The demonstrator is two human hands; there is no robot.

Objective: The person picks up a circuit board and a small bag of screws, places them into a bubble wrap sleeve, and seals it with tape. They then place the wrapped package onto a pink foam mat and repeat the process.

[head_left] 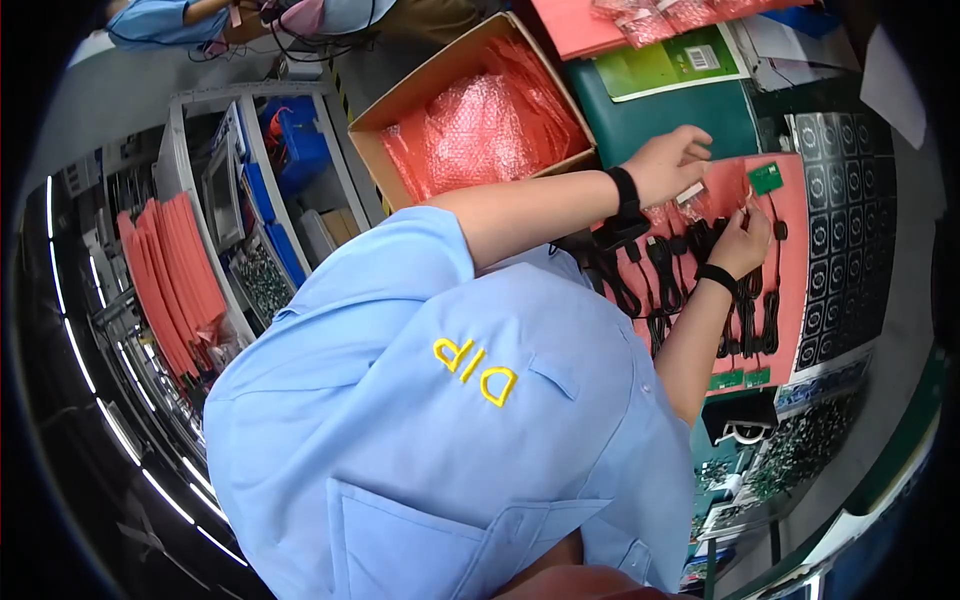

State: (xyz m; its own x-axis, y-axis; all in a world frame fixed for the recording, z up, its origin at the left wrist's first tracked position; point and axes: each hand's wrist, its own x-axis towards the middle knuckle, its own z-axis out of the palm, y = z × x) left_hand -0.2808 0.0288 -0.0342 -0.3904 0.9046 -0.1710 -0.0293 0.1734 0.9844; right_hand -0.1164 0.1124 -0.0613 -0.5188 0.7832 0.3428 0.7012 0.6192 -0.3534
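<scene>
My left hand (668,170) is held above the upper edge of a pink foam sheet (790,330), its fingers loosely spread and nothing visible in them. To its lower right, the fingers of my right hand (742,246) are pinched on thin, light-coloured wires beside a small green circuit board (766,178). Bundled black cables (662,270) with plugs lie in rows on the foam sheet, partly covered by my right forearm. Two more green boards (757,376) rest along the sheet's lower edge. A clear plastic bag (690,195) lies just under my left hand. Both wrists wear black bands.
A cardboard box (365,118) of pink bubble-wrap bags (470,125) stands left of my left hand. Beyond are a green-and-yellow packet (665,65) and more pink sheets (570,30). A black patterned tray (845,240) borders the right. Shelving (180,150) stands left; another person's arm (205,10) shows far off.
</scene>
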